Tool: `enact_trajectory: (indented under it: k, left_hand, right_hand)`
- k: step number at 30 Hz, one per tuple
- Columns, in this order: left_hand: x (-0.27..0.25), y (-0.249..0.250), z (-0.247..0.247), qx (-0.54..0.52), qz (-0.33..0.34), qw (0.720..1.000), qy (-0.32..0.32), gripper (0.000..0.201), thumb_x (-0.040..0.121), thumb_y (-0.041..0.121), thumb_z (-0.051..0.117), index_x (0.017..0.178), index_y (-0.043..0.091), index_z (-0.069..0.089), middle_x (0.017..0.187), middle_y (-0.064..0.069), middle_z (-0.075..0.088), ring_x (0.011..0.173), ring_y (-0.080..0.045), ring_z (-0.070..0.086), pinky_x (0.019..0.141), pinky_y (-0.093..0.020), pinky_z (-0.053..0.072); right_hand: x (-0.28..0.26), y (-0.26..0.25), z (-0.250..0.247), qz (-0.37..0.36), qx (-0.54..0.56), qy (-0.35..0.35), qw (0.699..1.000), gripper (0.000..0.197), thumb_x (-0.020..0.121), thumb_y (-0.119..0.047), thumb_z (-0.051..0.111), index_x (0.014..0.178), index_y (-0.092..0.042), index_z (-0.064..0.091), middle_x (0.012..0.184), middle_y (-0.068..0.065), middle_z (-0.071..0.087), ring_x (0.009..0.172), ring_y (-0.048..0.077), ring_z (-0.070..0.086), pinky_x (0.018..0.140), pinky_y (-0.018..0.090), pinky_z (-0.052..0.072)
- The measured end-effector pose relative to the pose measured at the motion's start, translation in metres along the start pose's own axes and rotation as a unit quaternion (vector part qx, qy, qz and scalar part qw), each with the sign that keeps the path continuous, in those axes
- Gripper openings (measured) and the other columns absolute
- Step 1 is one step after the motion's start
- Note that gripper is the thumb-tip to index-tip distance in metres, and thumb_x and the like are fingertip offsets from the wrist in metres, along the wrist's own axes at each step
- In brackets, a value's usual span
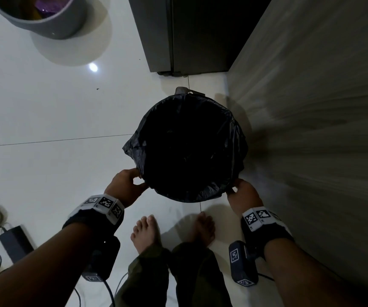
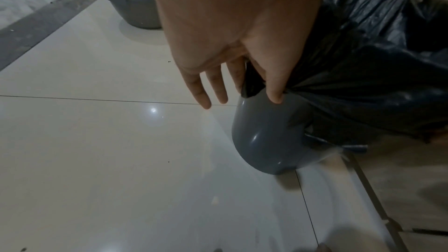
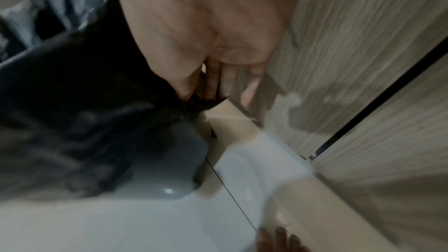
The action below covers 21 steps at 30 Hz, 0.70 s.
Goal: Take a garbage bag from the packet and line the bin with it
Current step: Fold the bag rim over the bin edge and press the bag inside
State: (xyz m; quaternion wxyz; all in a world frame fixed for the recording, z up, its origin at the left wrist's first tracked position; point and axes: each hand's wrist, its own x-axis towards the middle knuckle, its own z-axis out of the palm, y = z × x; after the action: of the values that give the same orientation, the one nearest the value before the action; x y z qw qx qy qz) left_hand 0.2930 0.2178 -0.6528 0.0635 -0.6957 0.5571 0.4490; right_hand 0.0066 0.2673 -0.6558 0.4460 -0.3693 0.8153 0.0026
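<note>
A black garbage bag (image 1: 187, 147) hangs open inside a grey round bin (image 2: 269, 137) on the white tiled floor, its edge folded out over the rim. My left hand (image 1: 132, 182) pinches the bag's edge at the near left of the rim; in the left wrist view the thumb and forefinger hold black plastic (image 2: 252, 83) while the other fingers stay straight. My right hand (image 1: 238, 189) pinches the bag's hem at the near right; the right wrist view shows the bag (image 3: 72, 87) bunched between my thumb and fingers (image 3: 194, 87). The packet is not in view.
A wood-grain cabinet wall (image 1: 311, 129) stands close on the right and a dark appliance (image 1: 189, 34) behind the bin. A second grey tub (image 1: 43, 16) with purple contents sits far left. My bare feet (image 1: 147, 231) are just before the bin. A power adapter and cables (image 1: 15, 242) lie near left.
</note>
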Motion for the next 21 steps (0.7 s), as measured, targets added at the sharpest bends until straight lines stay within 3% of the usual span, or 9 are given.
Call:
enact_trajectory:
  k: [3,5,7,10,12,14,17,19,21]
  left_hand:
    - [-0.003,0.007,-0.015,-0.037,-0.011,0.999,-0.029,0.021,0.087,0.018,0.059,0.104,0.011,0.069,0.110,-0.003,0.066,0.102,-0.020,0.058,0.091,-0.032,0.043]
    - [-0.013,0.011,-0.030,-0.075,-0.042,0.996,0.008,0.018,0.086,0.016,0.055,0.091,0.016,0.073,0.107,-0.004,0.066,0.096,-0.023,0.060,0.087,-0.032,0.044]
    - [-0.024,0.017,-0.045,-0.075,-0.045,0.990,0.115,0.019,0.084,0.018,0.055,0.083,0.017,0.073,0.097,-0.007,0.065,0.084,-0.026,0.059,0.075,-0.031,0.042]
    - [-0.036,0.045,-0.055,0.033,0.105,0.956,0.273,0.015,0.081,0.019,0.057,0.084,0.013,0.070,0.090,-0.010,0.060,0.087,-0.030,0.056,0.065,-0.036,0.045]
    - [-0.034,0.067,-0.048,0.105,0.241,0.935,0.236,0.016,0.077,0.017,0.057,0.087,0.011,0.068,0.090,-0.013,0.060,0.086,-0.033,0.055,0.068,-0.039,0.047]
    - [-0.026,0.078,-0.033,0.218,0.309,0.913,0.155,0.026,0.077,0.024,0.052,0.093,0.012,0.069,0.101,-0.015,0.063,0.101,-0.036,0.059,0.084,-0.044,0.049]
    - [-0.013,0.080,-0.023,0.400,0.223,0.888,0.038,0.049,0.079,0.038,0.036,0.106,0.015,0.070,0.120,-0.014,0.064,0.128,-0.037,0.047,0.111,-0.053,0.031]
    - [-0.010,0.076,-0.023,0.456,0.170,0.874,0.005,0.058,0.085,0.040,0.032,0.135,0.017,0.050,0.139,-0.009,0.052,0.141,-0.035,0.027,0.117,-0.054,0.010]
    - [-0.008,0.077,-0.024,0.487,0.167,0.857,-0.010,0.064,0.088,0.043,0.034,0.146,0.018,0.029,0.150,-0.006,0.041,0.146,-0.033,0.014,0.117,-0.054,-0.002]
  right_hand:
    - [0.001,-0.006,-0.015,-0.008,0.048,0.023,0.999,0.020,0.093,-0.013,0.046,0.101,-0.008,0.063,0.109,0.019,0.065,0.104,0.037,0.059,0.081,0.037,0.043]
    - [-0.008,-0.015,-0.032,-0.014,0.103,0.075,0.992,0.024,0.096,-0.022,0.044,0.107,-0.014,0.063,0.112,0.014,0.064,0.105,0.033,0.058,0.078,0.031,0.039]
    - [-0.019,-0.027,-0.047,-0.062,0.115,0.148,0.980,0.023,0.095,-0.029,0.046,0.110,-0.020,0.061,0.116,0.008,0.062,0.105,0.026,0.057,0.080,0.030,0.038]
    - [-0.028,-0.055,-0.061,-0.211,0.008,0.197,0.957,0.018,0.093,-0.024,0.049,0.107,-0.021,0.060,0.117,0.002,0.057,0.102,0.019,0.056,0.078,0.029,0.040]
    - [-0.022,-0.077,-0.059,-0.296,-0.051,0.151,0.942,0.017,0.092,-0.020,0.049,0.104,-0.021,0.062,0.114,0.001,0.059,0.100,0.018,0.057,0.078,0.030,0.045]
    - [-0.010,-0.098,-0.052,-0.320,-0.108,0.062,0.939,0.021,0.091,-0.022,0.049,0.106,-0.022,0.062,0.116,0.001,0.059,0.101,0.023,0.059,0.083,0.035,0.049]
    - [0.012,-0.117,-0.047,-0.254,-0.207,-0.055,0.943,0.034,0.091,-0.029,0.050,0.122,-0.020,0.058,0.129,0.005,0.056,0.111,0.029,0.057,0.090,0.039,0.049]
    - [0.024,-0.124,-0.048,-0.209,-0.234,-0.054,0.948,0.040,0.088,-0.030,0.051,0.124,-0.013,0.056,0.129,0.013,0.056,0.114,0.036,0.056,0.091,0.042,0.049]
    - [0.033,-0.128,-0.051,-0.189,-0.215,-0.037,0.957,0.040,0.086,-0.029,0.052,0.119,-0.007,0.057,0.122,0.019,0.057,0.110,0.040,0.056,0.086,0.041,0.048]
